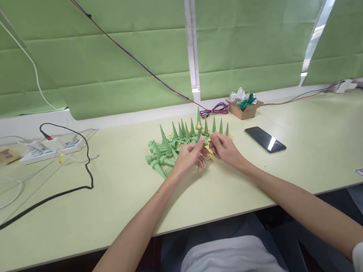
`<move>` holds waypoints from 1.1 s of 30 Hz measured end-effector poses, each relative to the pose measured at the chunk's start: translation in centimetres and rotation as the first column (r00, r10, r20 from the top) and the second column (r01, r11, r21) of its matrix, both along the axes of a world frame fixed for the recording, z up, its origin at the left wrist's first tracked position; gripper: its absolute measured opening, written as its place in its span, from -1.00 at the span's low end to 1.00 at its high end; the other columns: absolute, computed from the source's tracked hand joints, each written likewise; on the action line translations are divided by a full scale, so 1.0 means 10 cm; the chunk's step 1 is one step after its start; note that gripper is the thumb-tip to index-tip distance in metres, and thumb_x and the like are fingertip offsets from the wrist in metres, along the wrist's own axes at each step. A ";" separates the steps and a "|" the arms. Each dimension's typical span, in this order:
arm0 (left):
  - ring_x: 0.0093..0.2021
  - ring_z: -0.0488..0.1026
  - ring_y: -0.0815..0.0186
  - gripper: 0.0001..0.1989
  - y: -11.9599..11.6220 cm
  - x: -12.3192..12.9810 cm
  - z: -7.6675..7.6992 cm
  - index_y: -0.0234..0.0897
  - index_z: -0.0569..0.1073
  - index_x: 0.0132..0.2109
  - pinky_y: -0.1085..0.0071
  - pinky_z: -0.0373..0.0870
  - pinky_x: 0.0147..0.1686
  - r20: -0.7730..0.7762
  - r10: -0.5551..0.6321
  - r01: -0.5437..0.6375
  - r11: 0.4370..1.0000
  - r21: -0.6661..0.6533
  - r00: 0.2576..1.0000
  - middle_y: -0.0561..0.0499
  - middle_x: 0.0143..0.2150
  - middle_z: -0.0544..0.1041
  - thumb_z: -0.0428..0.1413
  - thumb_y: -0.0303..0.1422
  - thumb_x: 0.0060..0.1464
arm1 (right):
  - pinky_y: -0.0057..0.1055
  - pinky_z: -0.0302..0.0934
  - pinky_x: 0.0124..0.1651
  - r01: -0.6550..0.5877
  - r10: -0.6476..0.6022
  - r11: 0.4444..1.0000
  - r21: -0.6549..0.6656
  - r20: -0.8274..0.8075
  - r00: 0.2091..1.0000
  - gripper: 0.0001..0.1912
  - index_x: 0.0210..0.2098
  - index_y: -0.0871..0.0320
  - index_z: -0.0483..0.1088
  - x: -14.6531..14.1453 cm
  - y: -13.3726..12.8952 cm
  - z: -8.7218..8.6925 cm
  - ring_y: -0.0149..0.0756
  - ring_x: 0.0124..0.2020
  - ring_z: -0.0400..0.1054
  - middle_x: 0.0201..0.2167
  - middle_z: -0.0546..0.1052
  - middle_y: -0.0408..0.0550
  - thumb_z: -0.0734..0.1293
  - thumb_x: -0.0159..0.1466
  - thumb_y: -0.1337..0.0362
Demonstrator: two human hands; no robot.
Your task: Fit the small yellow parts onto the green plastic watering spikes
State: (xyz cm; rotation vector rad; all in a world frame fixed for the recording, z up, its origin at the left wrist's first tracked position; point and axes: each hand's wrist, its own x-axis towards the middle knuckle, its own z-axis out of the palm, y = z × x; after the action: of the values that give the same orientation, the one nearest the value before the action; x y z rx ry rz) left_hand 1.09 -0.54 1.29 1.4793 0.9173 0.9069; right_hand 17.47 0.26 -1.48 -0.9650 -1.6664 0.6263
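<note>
A heap of green plastic watering spikes (159, 156) lies on the table, some on their sides and a row upright with the points up. My left hand (192, 155) is at the heap's front right, thumb and forefinger pinched at the base of a taller green spike (198, 118), its other fingers loosely curled. Beside it, almost touching, my right hand (224, 147) is closed in a pinch; what sits between its fingertips is too small to make out. Small yellow plastic parts (210, 153) lie under and between the hands, partly hidden.
Right of the hands lies a black phone (265, 139). A small cardboard box (246, 109) with plastic wrap and green material stands behind, beside coiled red-and-blue wire (215, 110). At left are a white power strip (52, 149) and a black cable (89, 171). Green blinds hang behind.
</note>
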 end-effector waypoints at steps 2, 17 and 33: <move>-0.60 0.40 0.43 -0.41 0.00 0.00 -0.01 -0.41 0.46 -0.40 0.49 0.28 -0.70 0.013 -0.006 0.006 1.000 -0.009 1.000 -0.11 -0.37 0.47 0.10 0.15 0.05 | -0.45 0.04 -0.52 0.003 -0.003 1.000 -0.005 0.013 1.000 -0.46 -0.49 0.09 0.16 0.01 0.00 -0.01 -0.41 -0.60 0.16 -0.63 0.27 -0.19 0.05 0.37 -0.20; -0.65 0.31 0.41 -0.68 -0.06 -0.06 -0.01 -0.27 0.41 -0.35 0.46 0.26 -0.62 -0.119 0.017 0.013 0.969 0.247 0.993 0.08 -0.60 0.39 0.21 -0.09 0.05 | -0.43 0.02 -0.55 -0.015 0.014 0.999 -0.038 -0.042 0.999 -0.41 -0.62 0.09 0.11 0.00 -0.03 0.03 -0.42 -0.67 0.10 -0.75 0.19 -0.21 0.09 0.36 -0.19; -0.43 0.29 0.39 -0.70 0.00 -0.01 -0.10 -0.27 0.30 -0.45 0.48 0.24 -0.49 -0.191 0.282 -0.125 0.808 0.575 0.940 0.03 -0.39 0.40 0.22 -0.21 0.01 | -0.43 0.02 -0.58 -0.035 0.029 0.996 -0.081 -0.075 0.997 -0.36 -0.73 0.09 0.06 -0.02 -0.03 0.05 -0.45 -0.73 0.07 -0.83 0.19 -0.19 0.12 0.36 -0.13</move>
State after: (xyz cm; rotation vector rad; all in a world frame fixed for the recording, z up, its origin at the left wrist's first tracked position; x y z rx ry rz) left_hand 1.04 -0.54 0.30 2.0742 1.0826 1.2262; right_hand 17.24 -0.04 -0.95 -0.9631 -1.6038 0.7486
